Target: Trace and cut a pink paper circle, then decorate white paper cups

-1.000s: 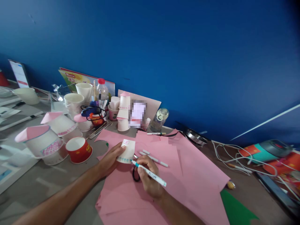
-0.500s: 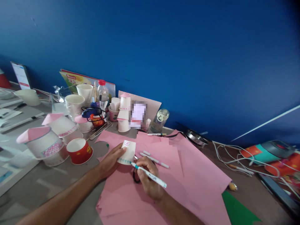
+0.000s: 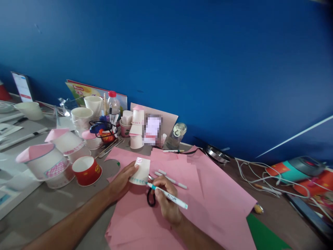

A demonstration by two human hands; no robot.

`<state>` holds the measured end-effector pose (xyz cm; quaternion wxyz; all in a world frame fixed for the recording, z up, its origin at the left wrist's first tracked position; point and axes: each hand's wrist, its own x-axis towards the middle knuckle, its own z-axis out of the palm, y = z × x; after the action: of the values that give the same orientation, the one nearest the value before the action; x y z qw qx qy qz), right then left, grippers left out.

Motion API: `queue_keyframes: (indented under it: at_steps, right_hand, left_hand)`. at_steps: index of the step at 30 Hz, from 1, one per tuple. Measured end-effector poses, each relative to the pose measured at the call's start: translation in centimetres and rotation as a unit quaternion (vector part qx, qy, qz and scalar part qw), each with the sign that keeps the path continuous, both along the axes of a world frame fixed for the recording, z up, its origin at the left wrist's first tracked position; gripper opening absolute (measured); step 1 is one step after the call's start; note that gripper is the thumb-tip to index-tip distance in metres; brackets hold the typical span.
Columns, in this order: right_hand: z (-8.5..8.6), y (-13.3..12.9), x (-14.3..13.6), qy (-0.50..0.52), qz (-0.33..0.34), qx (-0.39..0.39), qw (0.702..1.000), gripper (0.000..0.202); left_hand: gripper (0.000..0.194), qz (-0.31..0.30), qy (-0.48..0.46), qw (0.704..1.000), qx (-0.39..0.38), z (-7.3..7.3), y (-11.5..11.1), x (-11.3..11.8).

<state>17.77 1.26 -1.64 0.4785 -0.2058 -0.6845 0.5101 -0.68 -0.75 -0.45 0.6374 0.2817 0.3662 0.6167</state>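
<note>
My left hand [image 3: 124, 181] is closed around a small white paper cup [image 3: 142, 171], held tilted above pink paper. The cup bears a pink window-like drawing and a row of teal marks near its lower rim. A white and teal acrylic marker [image 3: 170, 196] is gripped in my right hand [image 3: 166, 198], its tip at the right end of the teal row; I cannot tell whether it touches. Beneath both hands lie sheets of pink paper [image 3: 208, 201]. Behind my right hand rests another white marker [image 3: 173, 179], and a black-handled tool [image 3: 151, 198] is partly hidden by that hand.
To the left stand white cups with pink paper roofs [image 3: 39, 163] and a red paper cup [image 3: 87, 172]. A phone [image 3: 152, 128] leans at the back beside a clear jar [image 3: 177, 134]. At right lie white cables [image 3: 244, 173] and an orange and teal tool [image 3: 293, 170].
The marker tip has moved slightly right along the cup's lower edge, and the teal marks look about the same. The view has shifted a little.
</note>
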Motion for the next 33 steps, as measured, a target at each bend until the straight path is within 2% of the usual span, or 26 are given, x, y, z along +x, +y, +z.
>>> queue_keyframes:
  at_steps: [8, 16, 27, 33]
  right_hand:
    - [0.3, 0.0, 0.1, -0.015, -0.006, 0.012, 1.0, 0.016]
    - [1.0, -0.2, 0.0, -0.012, -0.003, 0.046, 0.999, 0.013]
    - [1.6, -0.3, -0.3, -0.011, -0.033, 0.077, 0.996, 0.011]
    - [1.7, -0.3, -0.2, -0.027, -0.002, 0.068, 0.997, 0.014]
  left_hand:
    - [0.03, -0.002, -0.007, 1.0, -0.009, -0.2, 0.1, 0.2]
    - [0.039, 0.014, 0.034, 0.999, -0.015, -0.1, -0.2, 0.0]
    - [0.039, 0.012, 0.038, 0.999, -0.018, -0.2, -0.1, 0.0]
    - [0.033, 0.009, 0.034, 0.999, -0.016, -0.1, -0.2, 0.0]
